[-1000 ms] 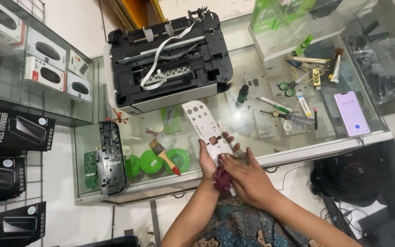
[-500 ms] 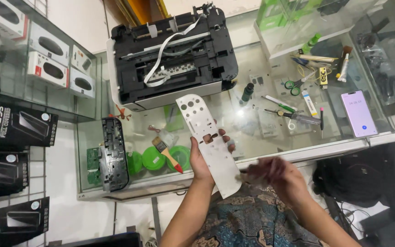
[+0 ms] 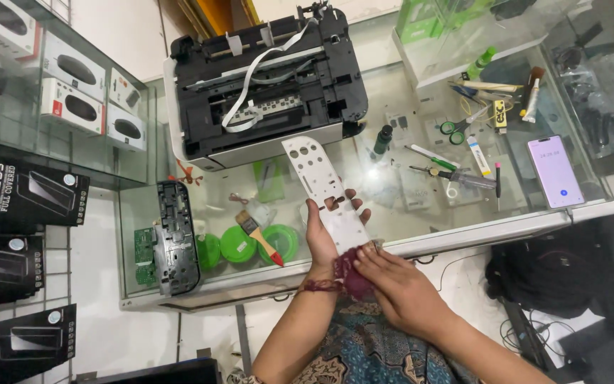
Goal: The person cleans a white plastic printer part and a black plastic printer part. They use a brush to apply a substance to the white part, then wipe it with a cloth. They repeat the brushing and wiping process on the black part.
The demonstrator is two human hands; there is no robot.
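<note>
- Panel of white plastic (image 3: 325,192), long and narrow with round holes and cut-outs, is the piece in hand; it sits over the front edge of the glass counter (image 3: 463,235), its long axis running from the lower right near the body up and to the left toward the printer.
- Opened printer (image 3: 264,85), black inside a pale shell with a white ribbon cable looped across it, stands at the back of the counter, just beyond the panel's far end.
- Black ribbed part (image 3: 177,238) on a green circuit board lies at the counter's left end, well apart from the hands.
- Left hand (image 3: 325,238) is closed around the panel's lower half from beneath, fingertips curling over its right edge; it carries the panel's weight.
- Right hand (image 3: 399,284) is closed on a dark red cloth (image 3: 353,274), pressing it against the near end of the panel, so this hand is nearer that end and the panel stretches away from it, up and left.
- Phone (image 3: 554,171) with a lit screen lies at the counter's right.
- Paintbrush (image 3: 259,236) with a red handle rests just left of the left hand.
</note>
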